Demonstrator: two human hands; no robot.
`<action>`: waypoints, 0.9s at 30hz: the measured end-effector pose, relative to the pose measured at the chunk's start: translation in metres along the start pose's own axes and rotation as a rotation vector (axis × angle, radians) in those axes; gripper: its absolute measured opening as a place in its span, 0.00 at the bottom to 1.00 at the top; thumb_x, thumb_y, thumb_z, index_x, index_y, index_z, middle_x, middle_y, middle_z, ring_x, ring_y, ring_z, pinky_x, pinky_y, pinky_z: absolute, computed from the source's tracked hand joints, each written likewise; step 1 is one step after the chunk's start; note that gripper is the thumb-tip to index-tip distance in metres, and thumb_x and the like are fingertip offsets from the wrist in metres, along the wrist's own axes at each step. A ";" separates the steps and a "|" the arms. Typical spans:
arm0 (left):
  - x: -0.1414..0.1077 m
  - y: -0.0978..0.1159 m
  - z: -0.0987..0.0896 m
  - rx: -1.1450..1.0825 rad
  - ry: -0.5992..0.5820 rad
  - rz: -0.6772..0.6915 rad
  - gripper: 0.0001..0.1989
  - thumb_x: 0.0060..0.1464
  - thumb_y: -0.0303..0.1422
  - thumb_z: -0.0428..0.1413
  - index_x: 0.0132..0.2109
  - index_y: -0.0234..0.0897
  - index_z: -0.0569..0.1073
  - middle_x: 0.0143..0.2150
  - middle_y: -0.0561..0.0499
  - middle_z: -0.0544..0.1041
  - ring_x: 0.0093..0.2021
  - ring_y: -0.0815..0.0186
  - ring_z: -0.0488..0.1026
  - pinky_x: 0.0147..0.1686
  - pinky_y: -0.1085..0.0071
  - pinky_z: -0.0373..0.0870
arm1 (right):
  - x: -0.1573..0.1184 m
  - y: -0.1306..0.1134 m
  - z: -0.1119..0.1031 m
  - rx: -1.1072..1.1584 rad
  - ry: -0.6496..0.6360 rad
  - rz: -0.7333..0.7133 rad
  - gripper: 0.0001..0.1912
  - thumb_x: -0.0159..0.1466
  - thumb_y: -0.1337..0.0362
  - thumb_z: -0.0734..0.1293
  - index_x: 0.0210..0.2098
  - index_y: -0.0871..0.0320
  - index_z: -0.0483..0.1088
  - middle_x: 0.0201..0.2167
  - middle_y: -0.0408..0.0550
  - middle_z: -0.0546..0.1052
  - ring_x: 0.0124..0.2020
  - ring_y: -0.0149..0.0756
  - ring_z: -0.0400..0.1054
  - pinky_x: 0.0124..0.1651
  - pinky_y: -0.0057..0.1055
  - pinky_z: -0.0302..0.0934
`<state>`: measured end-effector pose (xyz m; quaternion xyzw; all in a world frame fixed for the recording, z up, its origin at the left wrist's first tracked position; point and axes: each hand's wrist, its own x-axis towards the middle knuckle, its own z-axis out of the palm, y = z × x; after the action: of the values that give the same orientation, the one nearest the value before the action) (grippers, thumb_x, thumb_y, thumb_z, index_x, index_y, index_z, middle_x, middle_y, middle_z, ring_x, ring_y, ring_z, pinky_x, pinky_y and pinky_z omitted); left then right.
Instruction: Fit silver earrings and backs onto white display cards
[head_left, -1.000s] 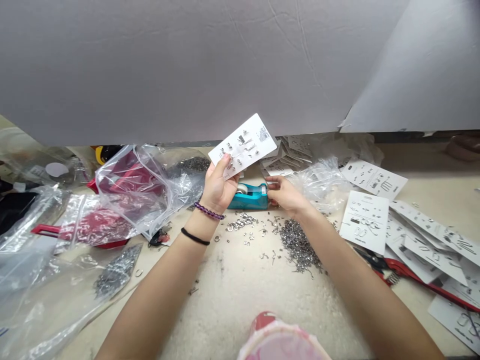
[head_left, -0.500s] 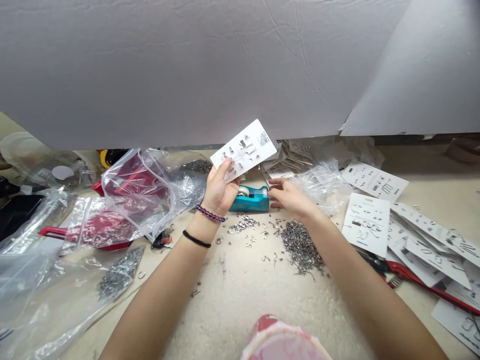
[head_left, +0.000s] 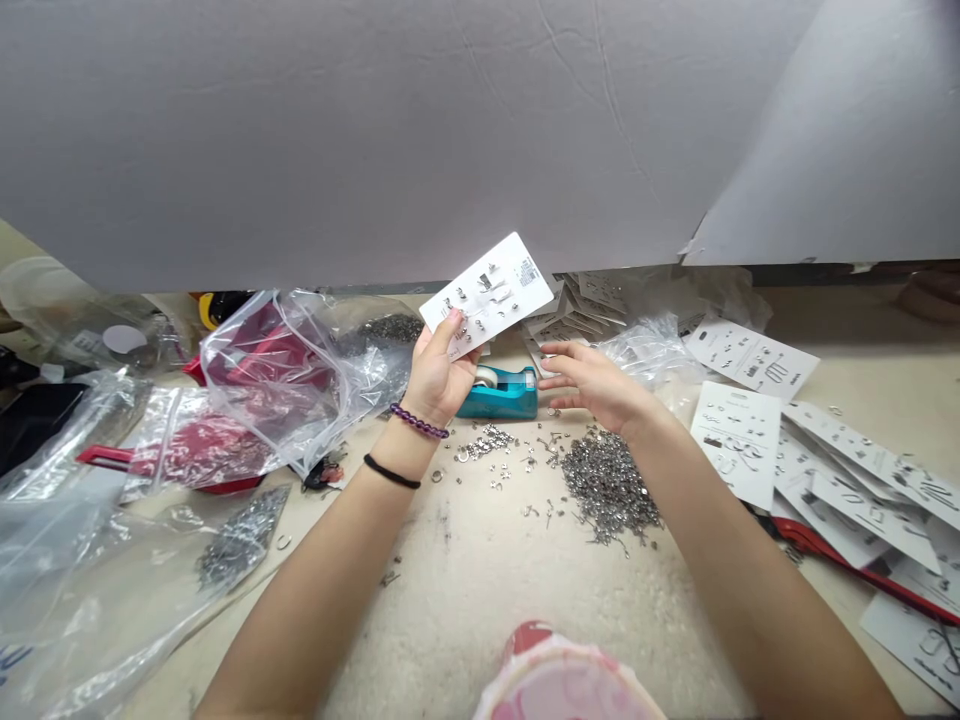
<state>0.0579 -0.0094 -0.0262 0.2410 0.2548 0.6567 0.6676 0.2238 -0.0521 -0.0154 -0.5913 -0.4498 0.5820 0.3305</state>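
A white card with small metal earrings [head_left: 495, 290] is tilted in my left hand [head_left: 441, 372], thumb on its front and the other fingers behind it. My right hand [head_left: 592, 382] holds nothing, its fingers apart, just right of the teal tape dispenser [head_left: 501, 395]. Below the right hand lies a dark heap of tiny metal pieces [head_left: 609, 485]. A smaller scatter of silver pieces [head_left: 487, 443] is in front of the dispenser.
Clear bags with red scoops [head_left: 277, 370] fill the left side. On the right, several earring cards [head_left: 739, 440] overlap near a red-handled tool [head_left: 840, 560]. More cards [head_left: 577, 305] stand behind the dispenser. A grey panel [head_left: 375, 140] spans the back; a pink round object [head_left: 566, 685] is in front.
My right hand has moved slightly right, away from the dispenser, and its fingers have spread. The card remains in my left hand in nearly the same place.
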 end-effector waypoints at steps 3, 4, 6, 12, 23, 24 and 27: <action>0.000 0.000 0.000 0.003 -0.004 0.003 0.07 0.52 0.23 0.53 0.39 0.35 0.71 0.36 0.51 0.78 0.37 0.70 0.74 0.33 0.76 0.72 | 0.000 -0.001 0.001 -0.012 -0.012 -0.019 0.21 0.58 0.58 0.63 0.49 0.57 0.60 0.45 0.54 0.70 0.43 0.39 0.67 0.37 0.32 0.68; 0.000 0.000 0.000 0.007 -0.003 0.003 0.07 0.52 0.24 0.53 0.39 0.35 0.71 0.36 0.51 0.78 0.37 0.70 0.74 0.33 0.77 0.72 | 0.000 -0.001 0.001 -0.013 -0.015 -0.027 0.20 0.58 0.59 0.63 0.49 0.58 0.60 0.45 0.54 0.70 0.44 0.39 0.67 0.38 0.32 0.68; -0.001 0.000 0.001 0.015 0.001 0.005 0.07 0.52 0.24 0.53 0.39 0.35 0.71 0.37 0.51 0.78 0.37 0.70 0.74 0.33 0.77 0.71 | -0.001 -0.001 0.001 -0.002 -0.024 -0.035 0.20 0.58 0.59 0.63 0.49 0.58 0.61 0.45 0.54 0.70 0.44 0.39 0.66 0.39 0.31 0.68; -0.002 0.001 0.002 0.018 0.026 -0.002 0.07 0.53 0.23 0.52 0.38 0.36 0.72 0.36 0.52 0.78 0.36 0.70 0.74 0.32 0.77 0.71 | 0.003 0.003 -0.001 -0.009 -0.011 -0.051 0.19 0.58 0.61 0.63 0.48 0.58 0.61 0.41 0.53 0.71 0.40 0.38 0.68 0.36 0.31 0.68; 0.001 0.000 -0.001 0.051 0.018 0.001 0.07 0.52 0.25 0.53 0.39 0.38 0.72 0.38 0.51 0.78 0.40 0.68 0.73 0.34 0.76 0.71 | 0.008 0.010 -0.003 -0.166 0.025 -0.083 0.15 0.58 0.64 0.61 0.44 0.59 0.63 0.37 0.52 0.71 0.37 0.36 0.67 0.31 0.30 0.67; 0.000 0.000 -0.001 0.048 0.018 0.001 0.08 0.52 0.25 0.53 0.39 0.38 0.72 0.38 0.51 0.78 0.40 0.68 0.73 0.34 0.76 0.71 | 0.008 0.011 -0.003 -0.177 0.021 -0.084 0.14 0.58 0.65 0.62 0.44 0.59 0.63 0.38 0.52 0.71 0.37 0.36 0.68 0.32 0.30 0.67; 0.000 0.000 0.000 0.038 0.027 -0.001 0.09 0.52 0.24 0.53 0.41 0.37 0.71 0.37 0.51 0.78 0.39 0.69 0.74 0.34 0.76 0.71 | 0.009 0.014 -0.001 -0.196 -0.012 -0.097 0.15 0.57 0.66 0.62 0.44 0.59 0.61 0.37 0.51 0.70 0.33 0.35 0.69 0.32 0.32 0.67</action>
<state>0.0578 -0.0098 -0.0259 0.2446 0.2766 0.6546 0.6597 0.2264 -0.0488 -0.0313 -0.5948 -0.5347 0.5222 0.2961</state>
